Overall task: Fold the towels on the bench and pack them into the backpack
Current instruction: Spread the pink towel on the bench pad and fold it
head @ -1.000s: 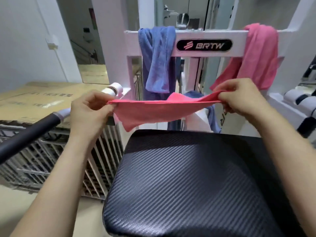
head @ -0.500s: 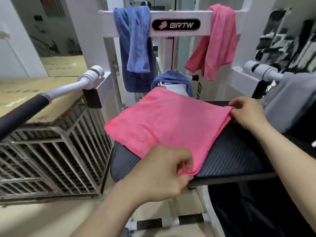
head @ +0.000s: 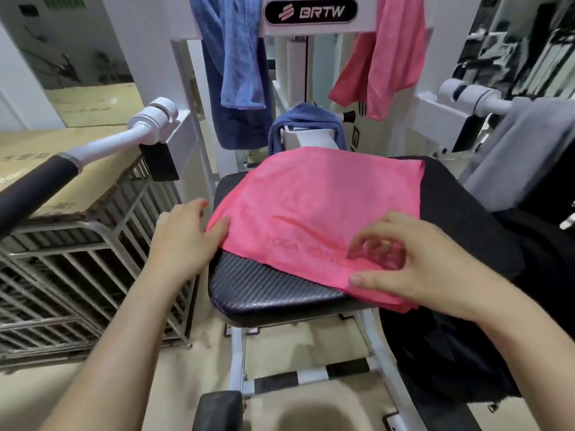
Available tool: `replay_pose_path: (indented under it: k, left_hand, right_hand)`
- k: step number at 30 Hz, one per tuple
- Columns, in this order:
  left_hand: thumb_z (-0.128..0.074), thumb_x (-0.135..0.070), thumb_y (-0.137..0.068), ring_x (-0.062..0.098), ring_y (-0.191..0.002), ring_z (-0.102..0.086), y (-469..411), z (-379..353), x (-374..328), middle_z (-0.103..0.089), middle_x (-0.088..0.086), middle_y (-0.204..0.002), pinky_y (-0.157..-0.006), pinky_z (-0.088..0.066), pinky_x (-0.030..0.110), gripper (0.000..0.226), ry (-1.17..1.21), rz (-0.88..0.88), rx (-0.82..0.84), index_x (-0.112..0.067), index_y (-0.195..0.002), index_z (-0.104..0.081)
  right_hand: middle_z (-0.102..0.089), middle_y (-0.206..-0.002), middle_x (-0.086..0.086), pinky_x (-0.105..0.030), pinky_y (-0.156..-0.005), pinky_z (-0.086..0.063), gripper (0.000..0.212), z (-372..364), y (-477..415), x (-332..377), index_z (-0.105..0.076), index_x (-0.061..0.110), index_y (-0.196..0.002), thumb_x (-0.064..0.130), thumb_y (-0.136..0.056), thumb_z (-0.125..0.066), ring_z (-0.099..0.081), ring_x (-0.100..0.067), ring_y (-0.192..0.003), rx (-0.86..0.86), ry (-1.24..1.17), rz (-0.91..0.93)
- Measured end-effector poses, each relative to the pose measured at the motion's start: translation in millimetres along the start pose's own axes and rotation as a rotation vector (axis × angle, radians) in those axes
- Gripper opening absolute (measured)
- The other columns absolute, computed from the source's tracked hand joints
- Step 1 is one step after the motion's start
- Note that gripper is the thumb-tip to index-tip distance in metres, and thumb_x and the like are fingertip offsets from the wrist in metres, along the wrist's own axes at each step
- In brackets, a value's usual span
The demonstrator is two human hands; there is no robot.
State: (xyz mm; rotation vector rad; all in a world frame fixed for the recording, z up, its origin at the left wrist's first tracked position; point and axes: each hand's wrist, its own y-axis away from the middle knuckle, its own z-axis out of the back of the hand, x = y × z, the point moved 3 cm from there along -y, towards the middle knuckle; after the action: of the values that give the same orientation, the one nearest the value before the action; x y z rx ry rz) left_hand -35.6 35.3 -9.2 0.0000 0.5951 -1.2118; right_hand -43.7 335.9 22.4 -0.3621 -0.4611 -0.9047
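Neatly, pink towel (head: 314,200) lies flat, doubled, on bench (head: 267,287).

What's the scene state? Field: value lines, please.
towel in work: pink towel, spread on bench pad
left hand: straight fingers touch the towel's left edge
right hand: over the towel's near right corner, fingers curled, blurred; grip unclear
hanging on frame: blue towel, second pink towel
behind pad: dark blue towel
far right: grey towel

"BRTW" stands in white letters, beside a red striped logo, on the black oval plate (head: 310,11) of the white crossbar (head: 311,30). The pink towel (head: 311,200) bears "YOGA", then a blurred word.
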Motion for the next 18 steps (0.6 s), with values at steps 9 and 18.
replay_pose_path:
  k: [9,18]
  left_hand:
    - [-0.081,-0.018,-0.074,0.016,-0.068,-0.064,3,4,2,-0.069,0.004,-0.073,-0.076,-0.050,0.035,0.024,0.700,0.085,0.171,-0.026,-0.086,-0.062]
    - [-0.064,-0.011,-0.089,0.007,-0.039,-0.040,16,-5,32,-0.050,-0.004,-0.044,-0.037,-0.034,0.013,0.012,1.125,0.420,0.031,-0.014,-0.077,-0.064]
  right_hand:
    - [-0.050,-0.089,0.013,-0.029,-0.067,-0.049,0.023,-33,9,-5,-0.066,0.029,-0.090,0.046,-0.082,-0.052,-0.049,-0.004,-0.077,-0.118,0.263,0.145]
    - [-0.055,-0.079,0.002,-0.037,-0.051,-0.046,0.020,-54,14,6,-0.065,0.017,-0.084,0.031,-0.089,-0.052,-0.054,-0.022,-0.070,-0.263,0.442,0.338]
